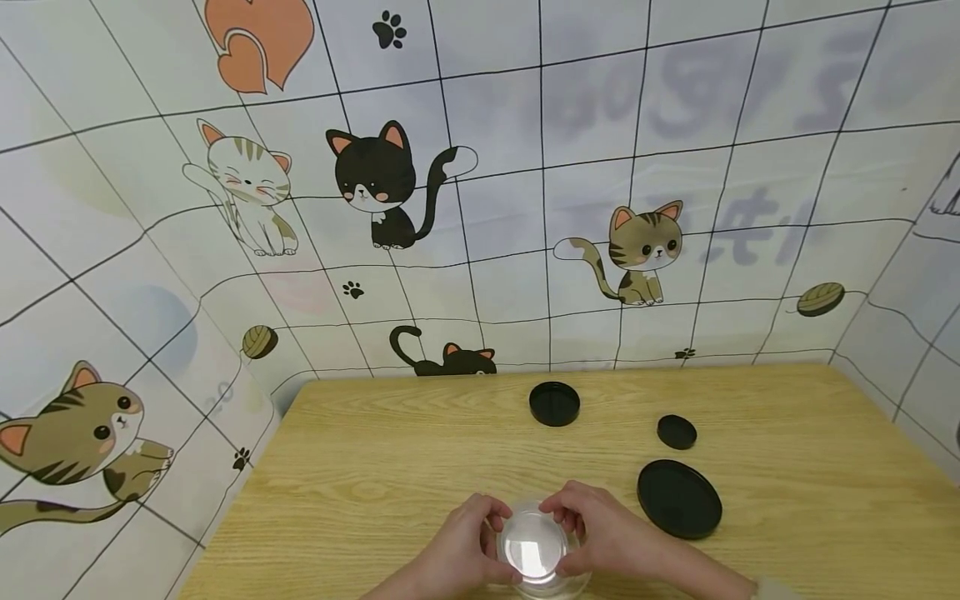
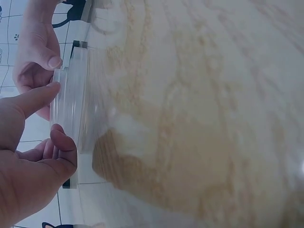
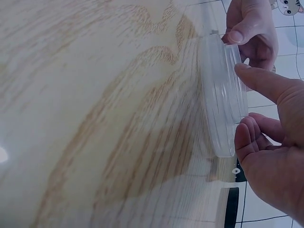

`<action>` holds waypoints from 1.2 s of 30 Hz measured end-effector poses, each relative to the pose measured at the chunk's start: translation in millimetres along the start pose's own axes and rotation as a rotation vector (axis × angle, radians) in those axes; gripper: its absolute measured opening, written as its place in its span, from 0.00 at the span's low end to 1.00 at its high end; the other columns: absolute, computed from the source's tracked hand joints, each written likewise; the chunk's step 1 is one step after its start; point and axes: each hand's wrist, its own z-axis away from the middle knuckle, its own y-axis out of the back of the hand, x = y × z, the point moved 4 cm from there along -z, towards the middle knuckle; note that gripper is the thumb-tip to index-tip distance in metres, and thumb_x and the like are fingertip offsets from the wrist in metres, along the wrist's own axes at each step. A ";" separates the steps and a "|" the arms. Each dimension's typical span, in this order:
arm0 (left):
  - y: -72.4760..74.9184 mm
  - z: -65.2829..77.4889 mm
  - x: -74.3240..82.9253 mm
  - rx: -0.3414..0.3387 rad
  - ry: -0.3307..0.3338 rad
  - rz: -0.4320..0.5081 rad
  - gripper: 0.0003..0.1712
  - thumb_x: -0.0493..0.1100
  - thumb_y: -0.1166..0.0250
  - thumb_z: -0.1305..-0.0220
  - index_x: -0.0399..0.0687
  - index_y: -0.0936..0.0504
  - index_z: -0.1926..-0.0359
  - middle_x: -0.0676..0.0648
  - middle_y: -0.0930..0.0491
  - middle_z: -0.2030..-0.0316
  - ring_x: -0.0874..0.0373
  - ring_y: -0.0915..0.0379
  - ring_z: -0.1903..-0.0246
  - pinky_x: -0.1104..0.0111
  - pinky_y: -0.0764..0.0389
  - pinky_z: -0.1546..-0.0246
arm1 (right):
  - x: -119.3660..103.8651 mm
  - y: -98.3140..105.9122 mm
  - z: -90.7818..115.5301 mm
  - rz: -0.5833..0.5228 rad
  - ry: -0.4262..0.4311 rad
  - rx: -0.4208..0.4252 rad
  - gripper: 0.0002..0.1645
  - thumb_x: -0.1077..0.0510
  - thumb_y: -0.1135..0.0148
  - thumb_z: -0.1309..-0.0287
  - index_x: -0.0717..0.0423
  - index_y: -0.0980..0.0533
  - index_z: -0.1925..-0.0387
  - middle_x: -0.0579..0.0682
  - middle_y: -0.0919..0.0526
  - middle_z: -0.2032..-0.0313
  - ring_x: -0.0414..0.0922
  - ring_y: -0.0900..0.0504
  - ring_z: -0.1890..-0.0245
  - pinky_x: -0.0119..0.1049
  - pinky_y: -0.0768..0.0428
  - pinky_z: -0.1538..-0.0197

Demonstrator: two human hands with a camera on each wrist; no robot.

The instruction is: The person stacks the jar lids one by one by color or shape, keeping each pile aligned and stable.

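Observation:
A small clear round dish (image 1: 534, 546) sits within a wider clear round dish (image 1: 561, 588) at the front middle of the table. My left hand (image 1: 463, 546) grips the small dish's rim from the left, thumb near its front and fingers at its back. From the other side my right hand (image 1: 603, 533) holds the same rim between thumb and curled fingers. In the right wrist view the small dish (image 3: 230, 80) stands above the wider dish (image 3: 216, 107), which is low over the wood. The left wrist view shows both hands at the upper rim of the stack (image 2: 71, 104).
Three black round lids lie on the wooden table (image 1: 390, 467): a large one (image 1: 679, 500) right of my right hand, a small one (image 1: 677, 432) behind it, and a rimmed one (image 1: 555, 406) near the back edge. A cat-print curtain (image 1: 510, 208) surrounds the table.

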 end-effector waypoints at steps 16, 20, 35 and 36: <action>-1.7 -0.2 3.4 0.000 -0.013 -0.045 0.33 0.35 0.17 0.54 0.42 0.24 0.48 0.52 0.31 0.60 0.68 0.29 0.74 0.75 0.25 0.70 | 3.4 0.6 3.2 0.027 0.062 0.005 0.35 0.58 0.16 0.55 0.63 0.22 0.46 0.40 0.28 0.62 0.32 0.29 0.65 0.28 0.23 0.66; -1.8 0.2 3.7 0.006 -0.014 -0.047 0.33 0.36 0.16 0.54 0.42 0.24 0.47 0.52 0.30 0.60 0.67 0.28 0.73 0.75 0.24 0.70 | 2.8 1.1 4.3 0.006 0.030 0.003 0.35 0.58 0.16 0.55 0.63 0.22 0.46 0.41 0.28 0.62 0.33 0.29 0.66 0.29 0.23 0.65; -0.1 -8.2 24.2 0.011 -0.119 0.020 0.33 0.38 0.18 0.49 0.40 0.24 0.44 0.49 0.29 0.57 0.68 0.27 0.72 0.75 0.22 0.69 | -2.7 21.2 18.7 -0.113 -0.034 0.018 0.34 0.60 0.19 0.50 0.64 0.23 0.43 0.50 0.24 0.62 0.39 0.24 0.67 0.33 0.20 0.63; -1.2 -9.7 26.3 0.011 -0.120 0.026 0.33 0.39 0.18 0.49 0.40 0.24 0.44 0.49 0.28 0.57 0.67 0.26 0.71 0.75 0.22 0.68 | -2.6 23.2 20.5 -0.115 -0.026 0.025 0.34 0.60 0.20 0.50 0.65 0.24 0.42 0.50 0.24 0.62 0.39 0.23 0.67 0.33 0.20 0.63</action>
